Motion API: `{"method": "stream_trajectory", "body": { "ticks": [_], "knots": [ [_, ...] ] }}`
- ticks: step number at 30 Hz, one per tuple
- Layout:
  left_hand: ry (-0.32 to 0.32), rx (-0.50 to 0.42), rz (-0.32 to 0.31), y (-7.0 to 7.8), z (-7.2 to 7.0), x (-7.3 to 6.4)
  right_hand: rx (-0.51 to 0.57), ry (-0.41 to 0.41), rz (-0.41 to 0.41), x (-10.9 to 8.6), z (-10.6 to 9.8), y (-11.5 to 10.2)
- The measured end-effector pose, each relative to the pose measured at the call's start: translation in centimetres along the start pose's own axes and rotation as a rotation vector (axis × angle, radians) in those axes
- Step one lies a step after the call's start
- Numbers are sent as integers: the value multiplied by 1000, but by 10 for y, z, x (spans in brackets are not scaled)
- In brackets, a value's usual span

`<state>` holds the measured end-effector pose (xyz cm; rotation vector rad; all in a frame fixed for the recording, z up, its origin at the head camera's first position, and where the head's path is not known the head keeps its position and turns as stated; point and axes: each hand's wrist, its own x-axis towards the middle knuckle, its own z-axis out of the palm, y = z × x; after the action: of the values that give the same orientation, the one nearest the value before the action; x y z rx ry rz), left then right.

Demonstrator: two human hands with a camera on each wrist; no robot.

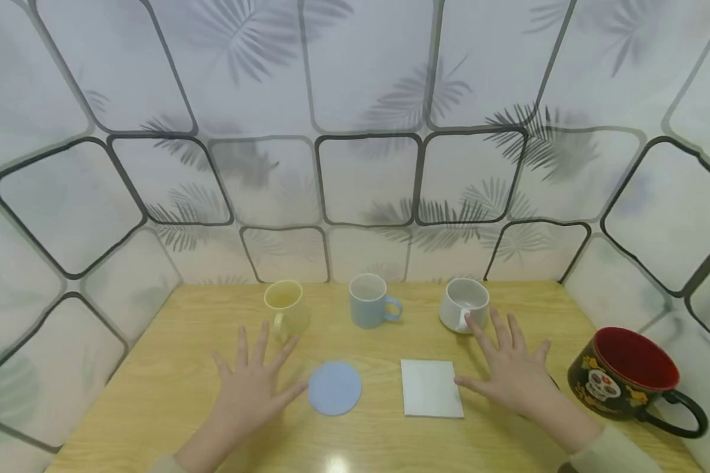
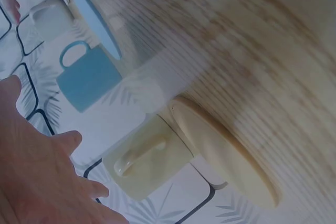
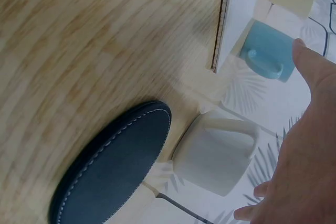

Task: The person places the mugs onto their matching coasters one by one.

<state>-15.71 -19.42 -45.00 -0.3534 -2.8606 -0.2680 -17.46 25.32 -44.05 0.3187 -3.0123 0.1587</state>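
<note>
My left hand (image 1: 250,387), fingers spread, hovers behind a round blue coaster (image 1: 334,388) to its left and in front of a yellow mug (image 1: 286,307). Below it, in the left wrist view, lies a round beige coaster (image 2: 226,153), which the hand hides in the head view. My right hand (image 1: 515,376) is also spread and holds nothing. Its fingertips overlap a white mug (image 1: 460,310) in the head view; the right wrist view shows them apart. A round black stitched coaster (image 3: 115,166) lies beneath that hand. A white square coaster (image 1: 431,388) is beside its thumb. A blue mug (image 1: 368,310) stands between the other mugs.
A large black mug with a skull pattern and red inside (image 1: 603,381) stands at the right, its handle toward the right front. Patterned cloth (image 1: 367,177) rises behind and on both sides of the wooden table (image 1: 384,447).
</note>
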Motion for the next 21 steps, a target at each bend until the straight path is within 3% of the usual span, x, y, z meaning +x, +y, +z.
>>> {"method": "stream_trajectory", "body": {
  "ticks": [21],
  "knots": [
    [-40, 27, -54, -13, -10, -1, -8, 21, -30, 13, -6, -14]
  ]
}}
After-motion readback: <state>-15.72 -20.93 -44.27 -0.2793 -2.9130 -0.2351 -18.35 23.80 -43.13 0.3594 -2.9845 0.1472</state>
